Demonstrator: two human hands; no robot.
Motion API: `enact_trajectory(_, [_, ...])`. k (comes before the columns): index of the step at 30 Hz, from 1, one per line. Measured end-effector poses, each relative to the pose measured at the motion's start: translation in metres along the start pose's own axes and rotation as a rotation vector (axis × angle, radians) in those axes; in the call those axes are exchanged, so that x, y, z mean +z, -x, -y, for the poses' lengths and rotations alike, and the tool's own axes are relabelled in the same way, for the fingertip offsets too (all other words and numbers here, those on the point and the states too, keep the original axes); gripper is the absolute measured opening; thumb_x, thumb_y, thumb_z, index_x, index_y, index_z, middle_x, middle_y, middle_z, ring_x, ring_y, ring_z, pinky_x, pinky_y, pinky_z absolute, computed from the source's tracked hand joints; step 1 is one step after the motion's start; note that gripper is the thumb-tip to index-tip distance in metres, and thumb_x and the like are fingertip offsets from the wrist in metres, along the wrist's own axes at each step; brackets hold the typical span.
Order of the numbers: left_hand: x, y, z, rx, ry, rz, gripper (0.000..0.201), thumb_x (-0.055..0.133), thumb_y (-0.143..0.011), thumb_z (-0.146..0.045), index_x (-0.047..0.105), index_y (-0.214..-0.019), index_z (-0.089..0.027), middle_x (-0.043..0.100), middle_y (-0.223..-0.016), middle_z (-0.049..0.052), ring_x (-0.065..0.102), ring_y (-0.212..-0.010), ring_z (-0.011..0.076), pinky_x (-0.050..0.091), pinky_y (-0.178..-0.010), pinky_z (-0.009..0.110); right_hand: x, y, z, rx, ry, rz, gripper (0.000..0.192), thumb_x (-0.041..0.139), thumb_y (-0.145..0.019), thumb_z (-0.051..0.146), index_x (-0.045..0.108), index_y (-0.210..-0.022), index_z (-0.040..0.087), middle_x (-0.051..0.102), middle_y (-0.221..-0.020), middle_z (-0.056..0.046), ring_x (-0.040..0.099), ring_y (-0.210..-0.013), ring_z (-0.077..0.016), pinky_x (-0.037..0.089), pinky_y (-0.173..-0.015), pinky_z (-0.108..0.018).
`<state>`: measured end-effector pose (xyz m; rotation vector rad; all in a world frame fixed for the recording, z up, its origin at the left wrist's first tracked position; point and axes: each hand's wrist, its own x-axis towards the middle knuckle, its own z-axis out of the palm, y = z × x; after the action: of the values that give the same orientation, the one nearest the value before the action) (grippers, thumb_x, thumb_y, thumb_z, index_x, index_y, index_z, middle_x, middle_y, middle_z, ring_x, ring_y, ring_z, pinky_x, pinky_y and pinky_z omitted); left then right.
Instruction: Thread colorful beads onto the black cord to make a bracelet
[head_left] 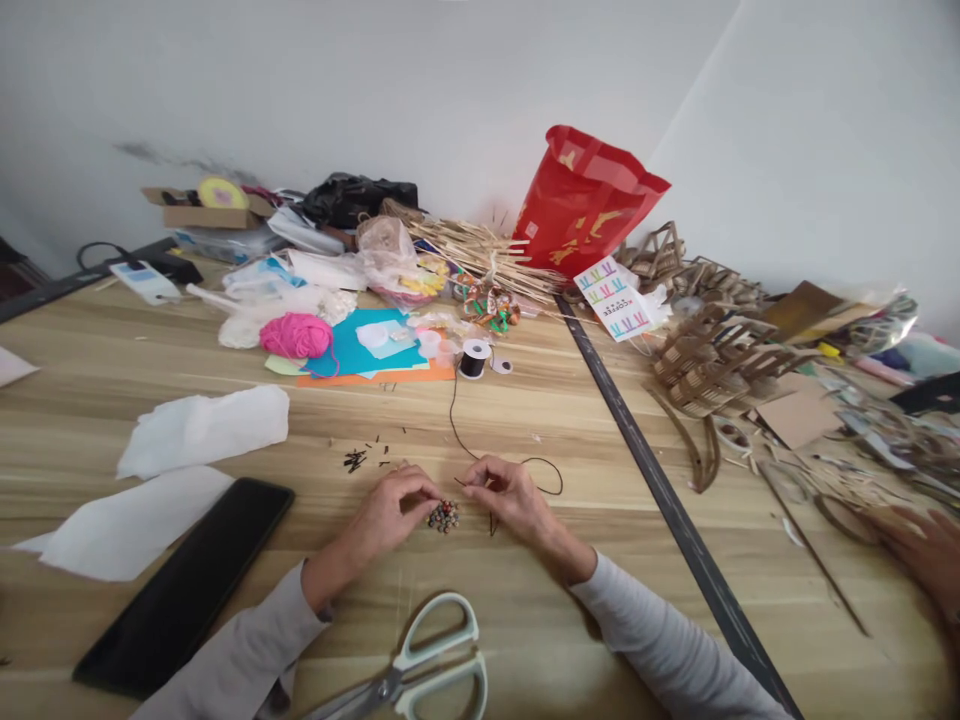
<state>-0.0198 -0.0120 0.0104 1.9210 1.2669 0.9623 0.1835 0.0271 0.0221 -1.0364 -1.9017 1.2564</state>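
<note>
My left hand [390, 512] pinches a small cluster of coloured beads [443, 516] just above the wooden table [525, 420]. My right hand [506, 495] pinches a thin black cord [456, 425] close to the beads. The cord runs back to a black spool [473, 358] farther up the table and loops to the right of my right hand. Small black cord offcuts [356, 459] lie just beyond my left hand.
White-handled scissors [420, 675] lie near the front edge. A black phone [187, 585] and white tissue sheets [202, 428] are at left. Pink yarn [296, 335], coloured paper, a red bag [581, 200] and cardboard pieces [712, 360] crowd the back. Another person's hand [919, 545] rests at far right.
</note>
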Motion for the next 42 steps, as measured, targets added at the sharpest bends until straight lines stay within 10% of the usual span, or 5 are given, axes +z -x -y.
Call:
enact_trajectory(11, [0.005,-0.005,-0.001,-0.024,-0.231,0.115,0.012,0.060,-0.081,-0.011,0.071,-0.082,-0.015,0.063,-0.080,0.006,0.059,-0.080,0.0186,0.046,-0.074,0.029,0.015,0.005,-0.016,-0.297,0.242,-0.073,0.012,0.051,-0.088,0.020,0.057,-0.078,0.017,0.053,-0.073,-0.003,0.050,-0.067,-0.0134,0.040,-0.062,-0.024])
enact_trajectory(42, [0.019,0.000,-0.013,-0.082,-0.359,0.086,0.015,0.055,-0.078,-0.008,0.065,-0.073,-0.017,0.062,-0.080,0.006,0.058,-0.080,0.0211,0.045,-0.077,0.032,0.016,0.004,-0.016,-0.340,0.226,-0.070,0.014,0.048,-0.089,0.022,0.059,-0.080,0.017,0.055,-0.074,-0.004,0.051,-0.068,-0.0149,0.041,-0.062,-0.026])
